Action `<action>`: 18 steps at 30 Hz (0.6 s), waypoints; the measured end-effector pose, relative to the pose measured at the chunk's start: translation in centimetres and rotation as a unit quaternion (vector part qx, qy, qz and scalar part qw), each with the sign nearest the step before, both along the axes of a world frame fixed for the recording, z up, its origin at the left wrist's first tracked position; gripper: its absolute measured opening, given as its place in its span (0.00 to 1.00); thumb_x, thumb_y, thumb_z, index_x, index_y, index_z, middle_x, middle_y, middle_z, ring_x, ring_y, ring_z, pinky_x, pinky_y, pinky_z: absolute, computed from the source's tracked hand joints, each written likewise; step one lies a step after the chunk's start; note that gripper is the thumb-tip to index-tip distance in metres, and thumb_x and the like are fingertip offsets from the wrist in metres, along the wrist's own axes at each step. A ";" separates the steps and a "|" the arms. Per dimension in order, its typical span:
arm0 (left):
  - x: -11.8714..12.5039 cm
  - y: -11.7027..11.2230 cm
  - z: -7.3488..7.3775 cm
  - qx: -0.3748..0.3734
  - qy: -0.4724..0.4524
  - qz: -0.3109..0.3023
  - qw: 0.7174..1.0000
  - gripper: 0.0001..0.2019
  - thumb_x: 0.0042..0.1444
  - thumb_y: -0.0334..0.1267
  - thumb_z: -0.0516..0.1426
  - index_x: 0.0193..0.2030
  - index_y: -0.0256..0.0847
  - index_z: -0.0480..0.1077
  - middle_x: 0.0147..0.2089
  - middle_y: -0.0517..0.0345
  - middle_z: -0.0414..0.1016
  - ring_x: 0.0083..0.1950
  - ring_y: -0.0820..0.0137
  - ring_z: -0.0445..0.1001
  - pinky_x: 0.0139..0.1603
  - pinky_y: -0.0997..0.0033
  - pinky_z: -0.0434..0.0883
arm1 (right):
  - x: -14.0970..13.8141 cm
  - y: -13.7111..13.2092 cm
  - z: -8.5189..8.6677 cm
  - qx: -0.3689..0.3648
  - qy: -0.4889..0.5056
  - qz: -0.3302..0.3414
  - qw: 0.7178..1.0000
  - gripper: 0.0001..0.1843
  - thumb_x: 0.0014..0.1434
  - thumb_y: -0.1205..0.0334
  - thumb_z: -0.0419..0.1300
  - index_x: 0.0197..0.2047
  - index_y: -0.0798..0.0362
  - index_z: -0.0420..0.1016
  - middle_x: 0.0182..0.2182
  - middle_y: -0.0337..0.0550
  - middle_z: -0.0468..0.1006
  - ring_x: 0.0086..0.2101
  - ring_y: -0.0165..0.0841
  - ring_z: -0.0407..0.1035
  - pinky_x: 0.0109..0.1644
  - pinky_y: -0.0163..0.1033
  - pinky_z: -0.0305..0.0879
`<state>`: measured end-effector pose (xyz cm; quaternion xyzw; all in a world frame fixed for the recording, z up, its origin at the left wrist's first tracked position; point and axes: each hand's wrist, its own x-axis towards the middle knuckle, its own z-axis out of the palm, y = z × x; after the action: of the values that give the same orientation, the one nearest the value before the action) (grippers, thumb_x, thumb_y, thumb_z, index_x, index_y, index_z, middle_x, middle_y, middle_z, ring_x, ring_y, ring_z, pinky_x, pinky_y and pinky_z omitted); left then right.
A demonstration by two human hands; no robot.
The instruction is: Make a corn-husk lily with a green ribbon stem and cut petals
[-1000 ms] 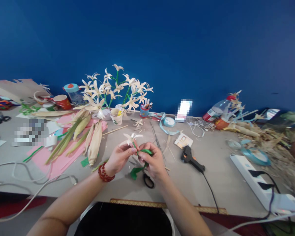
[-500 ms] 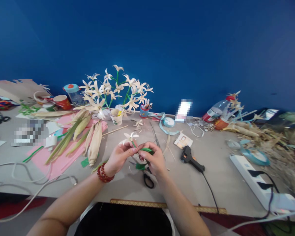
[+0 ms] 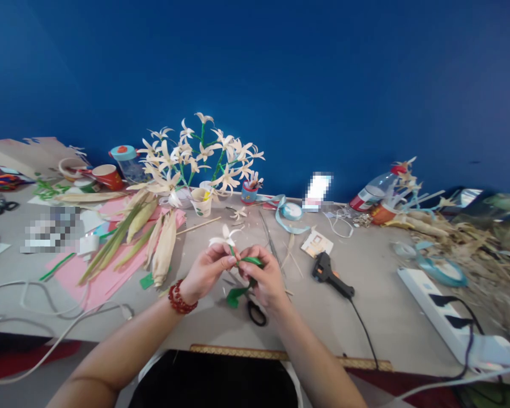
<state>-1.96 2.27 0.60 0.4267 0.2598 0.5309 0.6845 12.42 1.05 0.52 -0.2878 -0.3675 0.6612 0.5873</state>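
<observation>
Between thumb and fingers, my left hand pinches the green stem of a cream husk flower, whose petals spread above the fingertips. Close beside it, my right hand is closed on a strip of green tape that meets the stem. A loose green piece hangs below the right fingers. Under the hands lie black-handled scissors, their blades mostly hidden. A red bead bracelet circles my left wrist.
Many finished husk flowers stand in paper cups at the back. A glue gun lies right of my hands, with a white power strip farther right. Corn husks and pink paper spread to the left.
The flower has turned a little in my left fingers, its petals facing differently. Below my right hand the loose green piece has shifted left and down. My hands have barely moved.
</observation>
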 end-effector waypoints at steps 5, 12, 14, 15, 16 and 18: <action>0.3 0.0 -0.5 0.012 0.038 0.046 0.998 0.10 0.48 0.36 0.67 0.34 0.37 0.72 0.34 0.57 0.74 0.36 0.72 0.71 0.39 0.73 0.69 | 0.5 -0.5 0.3 0.147 -0.175 -0.139 0.963 0.10 0.49 0.67 0.68 0.25 0.50 0.69 0.29 0.39 0.76 0.32 0.33 0.70 0.38 0.39 0.67; 0.2 -0.2 0.7 0.067 0.123 0.072 0.988 0.08 0.54 0.39 0.63 0.31 0.37 0.71 0.30 0.60 0.68 0.31 0.74 0.66 0.34 0.74 0.66 | 0.7 -0.3 0.5 0.166 -0.219 -0.141 0.951 0.07 0.51 0.66 0.67 0.28 0.49 0.73 0.29 0.40 0.77 0.32 0.35 0.71 0.40 0.41 0.68; 0.0 -0.3 0.7 0.069 0.127 0.070 0.987 0.07 0.54 0.38 0.63 0.32 0.37 0.71 0.31 0.59 0.69 0.31 0.74 0.66 0.34 0.74 0.66 | 0.6 -0.2 0.4 0.121 -0.178 -0.115 0.970 0.07 0.49 0.66 0.68 0.29 0.49 0.73 0.29 0.39 0.77 0.30 0.33 0.70 0.35 0.38 0.68; 0.0 -0.3 0.6 0.067 0.122 0.067 0.988 0.07 0.54 0.38 0.63 0.32 0.37 0.71 0.31 0.59 0.69 0.31 0.74 0.66 0.34 0.74 0.66 | 0.6 -0.1 0.3 0.091 -0.148 -0.095 0.980 0.08 0.49 0.66 0.69 0.28 0.50 0.73 0.29 0.38 0.77 0.28 0.31 0.69 0.32 0.35 0.66; -0.1 -0.3 0.5 0.063 0.115 0.062 0.989 0.07 0.54 0.38 0.63 0.33 0.37 0.71 0.31 0.59 0.70 0.31 0.74 0.66 0.34 0.74 0.66 | 0.5 0.0 0.2 0.060 -0.116 -0.072 0.989 0.09 0.48 0.67 0.69 0.28 0.51 0.72 0.29 0.38 0.77 0.25 0.28 0.67 0.29 0.33 0.64; -0.1 -0.3 0.1 0.052 0.095 0.048 0.993 0.06 0.55 0.37 0.63 0.34 0.37 0.71 0.32 0.58 0.71 0.31 0.74 0.67 0.34 0.74 0.67 | 0.4 0.1 0.2 0.009 -0.060 -0.027 0.998 0.10 0.46 0.67 0.70 0.26 0.52 0.71 0.25 0.36 0.76 0.21 0.25 0.64 0.24 0.31 0.60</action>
<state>-2.11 1.96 0.68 0.4975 0.3161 0.5325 0.6074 12.86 1.17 0.68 -0.3314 -0.3999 0.6236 0.5843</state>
